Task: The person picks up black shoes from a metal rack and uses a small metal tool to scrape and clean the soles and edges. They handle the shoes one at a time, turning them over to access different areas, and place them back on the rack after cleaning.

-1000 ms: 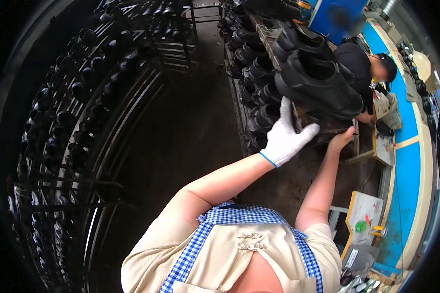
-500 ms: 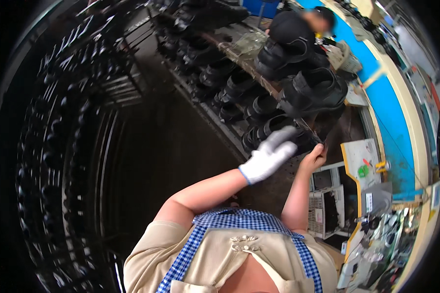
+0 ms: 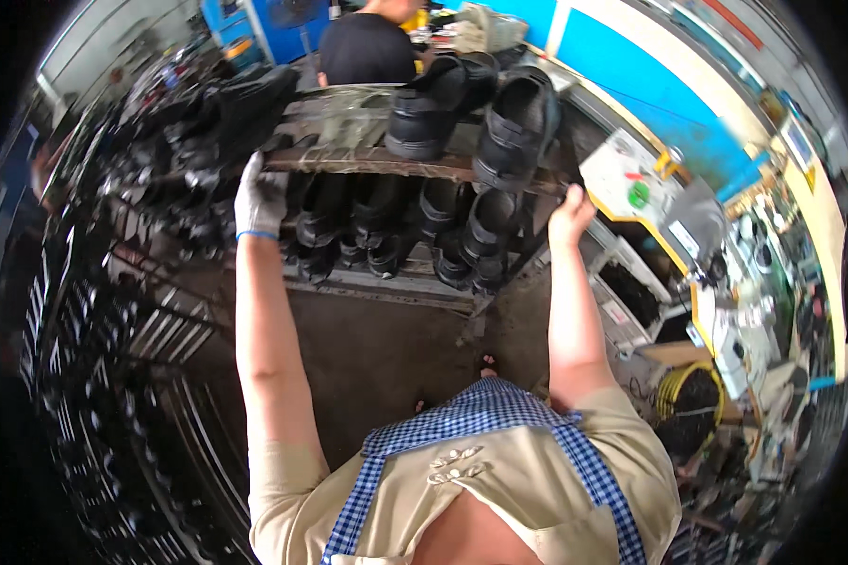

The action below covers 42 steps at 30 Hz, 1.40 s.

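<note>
A shoe rack (image 3: 377, 164) stands in front of me, and both my arms reach out to it. My left hand (image 3: 260, 205), in a white glove with a blue cuff, grips the front edge of its top shelf; the thumb shows on top. At the right end of that shelf, my bare right hand (image 3: 571, 218) is closed on the rack's corner. Between my hands, a black shoe (image 3: 416, 127) and another black shoe (image 3: 511, 141) sit on the top shelf beside crumpled clear plastic (image 3: 353, 118). Several black shoes (image 3: 493, 218) fill the lower shelves.
Beyond the rack is a person in a black shirt (image 3: 367, 49). To the right are a cluttered workbench (image 3: 612, 184), a whitish box-shaped frame (image 3: 627, 301) and a yellow basket (image 3: 688, 400). Dark racks (image 3: 94, 405) with shoes line the left. Dark floor (image 3: 377, 348) lies below.
My gloved left hand has swung left and forward onto the shelf edge. The view has turned, so the rack now lies straight across in front. My right hand stays at the rack's right end.
</note>
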Each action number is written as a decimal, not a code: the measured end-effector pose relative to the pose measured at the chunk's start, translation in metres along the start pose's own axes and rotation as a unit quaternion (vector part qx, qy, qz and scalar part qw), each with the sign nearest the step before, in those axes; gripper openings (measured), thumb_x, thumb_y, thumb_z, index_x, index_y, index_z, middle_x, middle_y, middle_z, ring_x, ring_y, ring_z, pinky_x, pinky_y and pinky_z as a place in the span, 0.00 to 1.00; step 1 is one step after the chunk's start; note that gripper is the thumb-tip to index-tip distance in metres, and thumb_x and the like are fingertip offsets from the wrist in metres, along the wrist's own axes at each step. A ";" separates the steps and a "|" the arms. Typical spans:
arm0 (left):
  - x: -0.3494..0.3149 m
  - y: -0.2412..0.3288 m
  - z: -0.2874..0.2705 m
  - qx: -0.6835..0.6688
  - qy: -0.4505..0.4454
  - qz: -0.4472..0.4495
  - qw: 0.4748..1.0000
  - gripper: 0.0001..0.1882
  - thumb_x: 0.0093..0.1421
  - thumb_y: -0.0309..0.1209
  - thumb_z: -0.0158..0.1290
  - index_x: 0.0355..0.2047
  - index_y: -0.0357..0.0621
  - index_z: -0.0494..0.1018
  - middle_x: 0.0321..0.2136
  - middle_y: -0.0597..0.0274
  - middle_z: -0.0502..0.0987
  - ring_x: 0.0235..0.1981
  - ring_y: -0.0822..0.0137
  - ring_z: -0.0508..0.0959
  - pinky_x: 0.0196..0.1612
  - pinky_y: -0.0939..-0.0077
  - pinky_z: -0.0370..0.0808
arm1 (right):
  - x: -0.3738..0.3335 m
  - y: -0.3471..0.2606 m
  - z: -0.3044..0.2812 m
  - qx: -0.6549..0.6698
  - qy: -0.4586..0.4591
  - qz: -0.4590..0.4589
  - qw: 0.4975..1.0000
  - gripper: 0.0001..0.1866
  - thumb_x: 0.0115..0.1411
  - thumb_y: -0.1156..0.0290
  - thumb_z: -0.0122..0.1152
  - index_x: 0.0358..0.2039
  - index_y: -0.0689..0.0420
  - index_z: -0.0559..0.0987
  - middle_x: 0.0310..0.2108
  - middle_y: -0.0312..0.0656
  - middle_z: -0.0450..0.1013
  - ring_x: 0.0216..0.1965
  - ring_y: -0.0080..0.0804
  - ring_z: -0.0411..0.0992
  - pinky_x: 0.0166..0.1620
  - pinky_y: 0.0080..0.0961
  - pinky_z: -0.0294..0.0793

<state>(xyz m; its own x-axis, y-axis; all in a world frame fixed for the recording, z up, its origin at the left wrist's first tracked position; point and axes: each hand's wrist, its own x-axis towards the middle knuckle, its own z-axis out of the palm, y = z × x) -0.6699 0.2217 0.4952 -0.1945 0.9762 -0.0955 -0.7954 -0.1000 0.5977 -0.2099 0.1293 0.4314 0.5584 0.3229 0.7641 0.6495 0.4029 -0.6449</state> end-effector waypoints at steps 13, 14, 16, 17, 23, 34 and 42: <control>0.016 -0.027 0.016 0.009 0.009 0.079 0.997 0.16 0.60 0.27 0.57 0.48 0.43 0.70 0.40 0.59 0.77 0.37 0.65 0.80 0.41 0.66 0.84 | 0.095 0.099 0.063 0.063 -0.071 0.066 0.993 0.36 0.63 0.42 0.44 0.15 0.65 0.69 0.12 0.39 0.66 0.17 0.33 0.67 0.24 0.32 0.63; 0.011 -0.029 0.018 0.013 0.005 0.088 0.996 0.16 0.60 0.27 0.57 0.48 0.42 0.70 0.40 0.59 0.77 0.39 0.64 0.80 0.42 0.65 0.83 | 0.101 0.103 0.066 0.073 -0.080 0.068 0.992 0.36 0.63 0.41 0.44 0.15 0.65 0.69 0.12 0.39 0.65 0.17 0.32 0.67 0.23 0.32 0.62; 0.007 -0.039 0.032 0.025 0.007 0.119 0.993 0.18 0.60 0.28 0.57 0.49 0.38 0.69 0.43 0.55 0.77 0.42 0.63 0.79 0.43 0.68 0.83 | 0.113 0.106 0.067 0.086 -0.092 0.076 0.989 0.36 0.63 0.41 0.44 0.15 0.65 0.69 0.11 0.38 0.65 0.17 0.31 0.66 0.23 0.31 0.62; 0.004 -0.043 0.039 0.022 0.015 0.120 0.992 0.18 0.60 0.29 0.57 0.49 0.38 0.69 0.44 0.55 0.76 0.42 0.62 0.79 0.43 0.68 0.83 | 0.120 0.115 0.070 0.094 -0.083 0.072 0.989 0.36 0.63 0.40 0.44 0.15 0.64 0.68 0.12 0.38 0.64 0.17 0.29 0.65 0.23 0.31 0.61; -0.003 -0.084 0.075 0.040 0.039 0.146 0.988 0.19 0.59 0.31 0.59 0.48 0.38 0.70 0.43 0.55 0.77 0.42 0.63 0.79 0.44 0.69 0.82 | 0.169 0.162 0.081 0.087 -0.092 0.071 0.989 0.33 0.64 0.45 0.45 0.17 0.65 0.71 0.12 0.39 0.67 0.17 0.28 0.68 0.22 0.30 0.64; 0.001 -0.179 0.165 0.055 0.075 0.183 0.979 0.20 0.60 0.35 0.58 0.49 0.39 0.72 0.45 0.58 0.76 0.43 0.66 0.78 0.46 0.71 0.80 | 0.280 0.231 0.112 -0.170 -0.196 0.080 0.963 0.40 0.65 0.39 0.26 0.18 0.50 0.82 0.24 0.47 0.78 0.34 0.52 0.75 0.43 0.43 0.70; 0.007 -0.215 0.203 0.053 0.022 0.123 0.991 0.26 0.56 0.30 0.62 0.53 0.49 0.65 0.47 0.62 0.74 0.42 0.65 0.78 0.43 0.65 0.82 | 0.335 0.284 0.145 -0.291 -0.136 0.204 0.925 0.50 0.59 0.28 0.24 0.32 0.65 0.82 0.34 0.61 0.76 0.44 0.61 0.72 0.49 0.47 0.68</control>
<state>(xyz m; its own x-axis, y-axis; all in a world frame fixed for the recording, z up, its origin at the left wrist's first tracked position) -0.3839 0.2885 0.5272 -0.4024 0.9149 0.0307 -0.6563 -0.3117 0.6871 0.0866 0.4761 0.5070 0.7186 0.5822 0.3802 0.6257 -0.3028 -0.7189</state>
